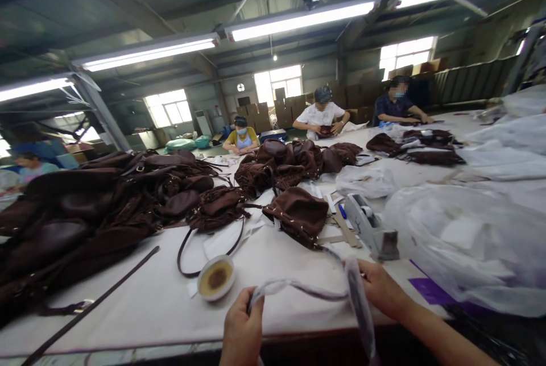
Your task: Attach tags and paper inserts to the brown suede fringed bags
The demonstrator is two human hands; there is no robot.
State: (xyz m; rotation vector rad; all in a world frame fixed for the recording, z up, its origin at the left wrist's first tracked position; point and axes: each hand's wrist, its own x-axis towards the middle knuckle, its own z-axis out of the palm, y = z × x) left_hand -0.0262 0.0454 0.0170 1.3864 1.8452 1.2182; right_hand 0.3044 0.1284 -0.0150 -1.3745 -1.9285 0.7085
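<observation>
A dark bag strap (305, 287) wrapped in thin whitish film runs between my two hands above the table's front edge. My left hand (242, 325) is closed around one part of it, thumb on top. Further right, my right hand (377, 283) pinches the strap where a wrapped length hangs down past the edge. From there the strap leads up to a dark brown suede bag (298, 215) lying on the table. A white bowl (216, 278) with yellowish contents and a brown patch in the middle stands beyond my left hand.
Brown bags (98, 201) are heaped at the left, with more (294, 161) in the middle. A grey tape dispenser (370, 227), a blue pen (342, 211) and clear plastic bags (464, 241) lie at the right. A loose dark strap (102, 298) crosses the left front. Several people sit across the table.
</observation>
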